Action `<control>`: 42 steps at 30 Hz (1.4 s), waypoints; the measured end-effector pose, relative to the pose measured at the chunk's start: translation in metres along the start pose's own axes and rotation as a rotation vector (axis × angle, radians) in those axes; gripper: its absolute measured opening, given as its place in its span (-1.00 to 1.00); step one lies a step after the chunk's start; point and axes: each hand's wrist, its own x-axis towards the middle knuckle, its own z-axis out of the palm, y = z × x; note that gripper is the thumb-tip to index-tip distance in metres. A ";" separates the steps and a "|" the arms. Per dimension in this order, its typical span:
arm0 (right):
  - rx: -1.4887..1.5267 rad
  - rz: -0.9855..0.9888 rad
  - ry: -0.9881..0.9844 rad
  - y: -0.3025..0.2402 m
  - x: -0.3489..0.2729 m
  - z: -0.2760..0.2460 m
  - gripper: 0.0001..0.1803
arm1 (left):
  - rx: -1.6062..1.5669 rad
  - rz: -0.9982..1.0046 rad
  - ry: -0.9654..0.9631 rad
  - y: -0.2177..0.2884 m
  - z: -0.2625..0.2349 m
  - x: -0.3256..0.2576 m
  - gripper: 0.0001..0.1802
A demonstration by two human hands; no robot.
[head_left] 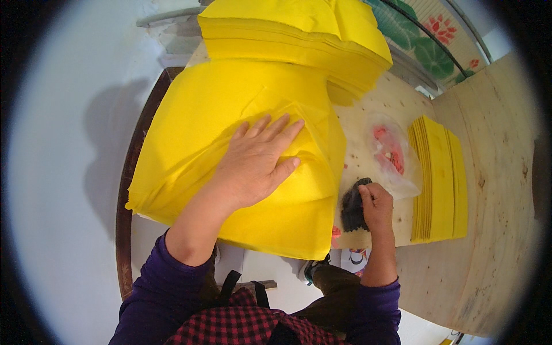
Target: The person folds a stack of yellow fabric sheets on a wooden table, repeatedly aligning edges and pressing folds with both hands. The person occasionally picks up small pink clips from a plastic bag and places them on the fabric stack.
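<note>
Across the left part of the tabletop I see the biggest thing in view, a broad stack of yellow paper sheets, its near corner hanging over the tabletop's near edge. Behind it, toward the far edge, sits a second, thicker pile of the same yellow sheets, overlapping the first at its far side. Toward the right edge lies a narrower stack of folded yellow strips, well apart from the big stack, with bare plywood between them.

Between the big stack and the strips rests a clear plastic bag with something red inside; I cannot tell what it is.

My left hand lies flat on the top sheet of the big stack, fingers spread open and pressing down where the paper creases, gripping nothing. My right hand is near the tabletop's near edge, just beside the stack's right side, its fingers closed around a dark, rough lump that rests on the plywood. The plastic bag sits just beyond this hand.
</note>
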 end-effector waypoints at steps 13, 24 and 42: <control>-0.160 -0.553 0.017 -0.092 0.003 0.000 -0.44 | -0.009 -0.003 -0.003 0.001 -0.001 0.000 -0.32; -0.169 -0.650 -0.094 -0.086 -0.001 -0.007 -0.48 | -0.020 -0.008 -0.011 0.001 -0.002 0.000 -0.33; -0.144 -0.547 0.101 -0.106 0.011 0.015 -0.51 | -0.008 -0.008 0.003 0.003 -0.002 0.000 -0.33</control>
